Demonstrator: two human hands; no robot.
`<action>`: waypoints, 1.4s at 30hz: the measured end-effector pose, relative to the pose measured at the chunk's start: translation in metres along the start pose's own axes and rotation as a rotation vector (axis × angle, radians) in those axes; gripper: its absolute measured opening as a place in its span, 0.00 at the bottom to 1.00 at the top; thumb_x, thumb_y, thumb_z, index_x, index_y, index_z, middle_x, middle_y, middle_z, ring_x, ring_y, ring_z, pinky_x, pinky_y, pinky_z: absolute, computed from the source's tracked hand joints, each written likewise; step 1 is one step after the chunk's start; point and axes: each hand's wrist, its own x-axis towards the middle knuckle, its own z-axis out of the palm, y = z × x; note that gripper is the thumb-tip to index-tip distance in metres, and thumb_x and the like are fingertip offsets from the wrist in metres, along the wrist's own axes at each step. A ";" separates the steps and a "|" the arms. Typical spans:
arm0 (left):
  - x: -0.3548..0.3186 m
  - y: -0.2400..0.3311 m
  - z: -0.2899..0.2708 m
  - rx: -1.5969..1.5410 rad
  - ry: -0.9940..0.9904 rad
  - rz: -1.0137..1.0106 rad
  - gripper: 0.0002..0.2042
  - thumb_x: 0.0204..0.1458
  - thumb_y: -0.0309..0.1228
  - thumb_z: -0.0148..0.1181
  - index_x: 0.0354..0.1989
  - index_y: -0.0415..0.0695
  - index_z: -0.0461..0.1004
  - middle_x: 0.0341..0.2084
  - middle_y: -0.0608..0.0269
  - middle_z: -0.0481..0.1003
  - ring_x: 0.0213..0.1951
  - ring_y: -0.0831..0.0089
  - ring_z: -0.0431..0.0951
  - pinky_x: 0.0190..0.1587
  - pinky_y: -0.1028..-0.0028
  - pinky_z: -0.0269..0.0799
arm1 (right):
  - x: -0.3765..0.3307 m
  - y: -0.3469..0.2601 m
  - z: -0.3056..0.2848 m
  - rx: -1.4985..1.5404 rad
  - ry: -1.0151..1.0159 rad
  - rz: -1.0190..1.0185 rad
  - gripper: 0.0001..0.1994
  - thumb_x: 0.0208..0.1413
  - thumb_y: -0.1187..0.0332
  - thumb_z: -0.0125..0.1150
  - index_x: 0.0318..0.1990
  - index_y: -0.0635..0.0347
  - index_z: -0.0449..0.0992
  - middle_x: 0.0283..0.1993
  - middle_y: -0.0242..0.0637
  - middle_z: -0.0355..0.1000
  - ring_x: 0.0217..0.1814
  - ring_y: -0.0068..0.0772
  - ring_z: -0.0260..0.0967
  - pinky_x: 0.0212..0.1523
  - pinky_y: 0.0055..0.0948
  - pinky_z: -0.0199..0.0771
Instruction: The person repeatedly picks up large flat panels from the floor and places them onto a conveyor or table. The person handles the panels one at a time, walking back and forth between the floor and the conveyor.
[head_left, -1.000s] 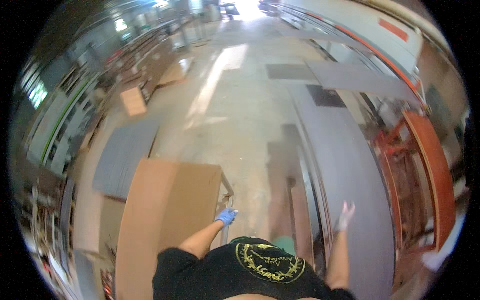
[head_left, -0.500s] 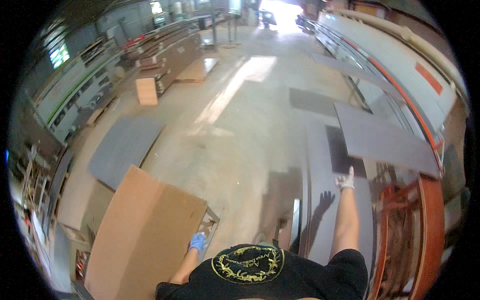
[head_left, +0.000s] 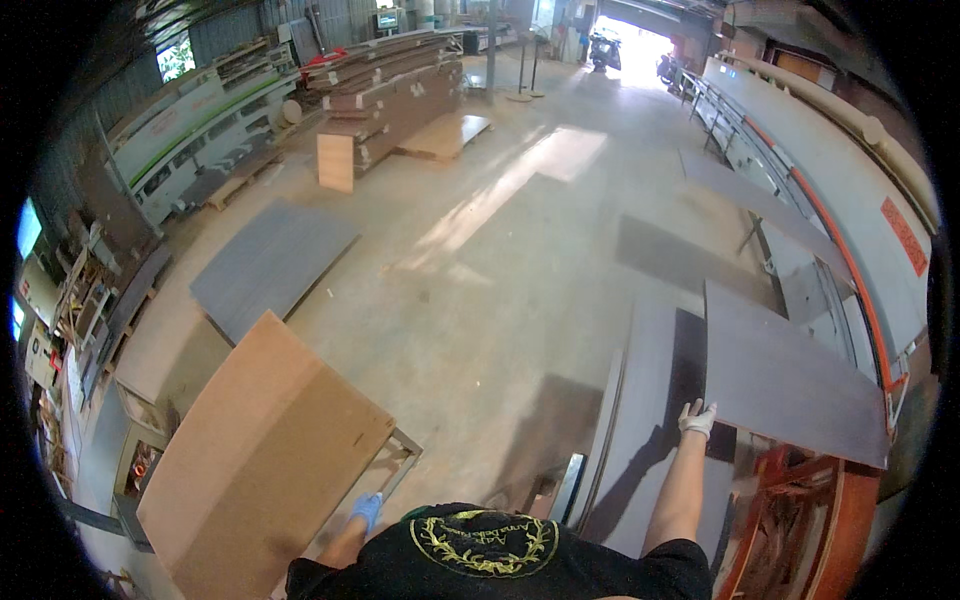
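Note:
My right hand (head_left: 697,420), in a pale glove, reaches forward with fingers apart at the near left corner of a grey panel (head_left: 785,365). Whether it touches that corner I cannot tell. Under the hand lies a stack of long grey boards (head_left: 640,440), crossed by the arm's shadow. My left hand (head_left: 367,510), in a blue glove, hangs low beside a large brown board (head_left: 270,440). That board rests on a metal frame (head_left: 408,455), whose corner sticks out next to the hand. The left fingers are small and partly hidden, and nothing shows in them.
An orange-red wooden rack (head_left: 800,510) stands at the near right. Beyond the grey panel runs a long white machine (head_left: 840,190) with an orange rail. A dark grey board (head_left: 275,265) lies ahead on the left, and stacked brown panels (head_left: 400,115) stand farther back. Concrete floor (head_left: 480,310) stretches between.
My view has turned left, so the scene sits farther right. My right hand has come up to the grey panel's corner, its fingers now spread. The left hand stays low beside the brown board.

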 end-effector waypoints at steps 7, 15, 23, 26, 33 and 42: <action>0.013 0.057 0.012 -0.155 -0.072 -0.010 0.19 0.54 0.45 0.49 0.42 0.39 0.68 0.30 0.57 0.68 0.31 0.72 0.68 0.29 0.73 0.66 | -0.019 -0.008 -0.054 -0.041 0.046 -0.212 0.27 0.53 0.50 0.52 0.57 0.52 0.58 0.39 0.33 0.63 0.38 0.24 0.63 0.41 0.30 0.68; 0.127 0.115 0.015 1.093 -0.552 0.771 0.17 0.54 0.42 0.45 0.45 0.41 0.67 0.36 0.53 0.72 0.38 0.60 0.72 0.40 0.63 0.68 | -0.117 -0.050 -0.184 0.013 0.193 -0.390 0.21 0.50 0.58 0.59 0.49 0.57 0.66 0.41 0.39 0.64 0.32 0.35 0.64 0.54 0.46 0.65; 0.041 0.192 0.123 0.221 -0.850 0.221 0.16 0.54 0.47 0.47 0.33 0.46 0.68 0.27 0.63 0.69 0.27 0.73 0.67 0.25 0.71 0.67 | -0.267 -0.070 -0.434 0.041 0.204 -0.445 0.14 0.47 0.59 0.62 0.39 0.50 0.69 0.26 0.29 0.63 0.14 0.20 0.55 0.38 0.38 0.76; 0.053 0.210 0.175 0.522 -0.970 0.403 0.15 0.55 0.48 0.48 0.35 0.48 0.67 0.27 0.67 0.69 0.29 0.77 0.67 0.32 0.74 0.68 | -0.327 -0.016 -0.474 -0.008 0.420 -0.381 0.18 0.48 0.57 0.61 0.43 0.52 0.67 0.21 0.28 0.61 0.11 0.20 0.51 0.39 0.36 0.75; -0.086 0.192 0.236 0.680 -1.083 0.991 0.27 0.52 0.52 0.49 0.54 0.44 0.62 0.51 0.55 0.66 0.42 0.62 0.70 0.46 0.68 0.66 | -0.476 0.172 -0.628 0.317 0.443 -0.301 0.12 0.53 0.59 0.55 0.39 0.55 0.66 0.24 0.27 0.57 0.20 0.22 0.54 0.51 0.46 0.67; -0.168 -0.039 0.143 1.412 -1.223 0.931 0.29 0.53 0.53 0.44 0.48 0.35 0.67 0.43 0.43 0.70 0.46 0.54 0.70 0.48 0.62 0.65 | -0.599 0.316 -0.791 0.450 0.958 -0.479 0.34 0.50 0.43 0.52 0.60 0.55 0.58 0.61 0.36 0.58 0.60 0.40 0.57 0.56 0.44 0.60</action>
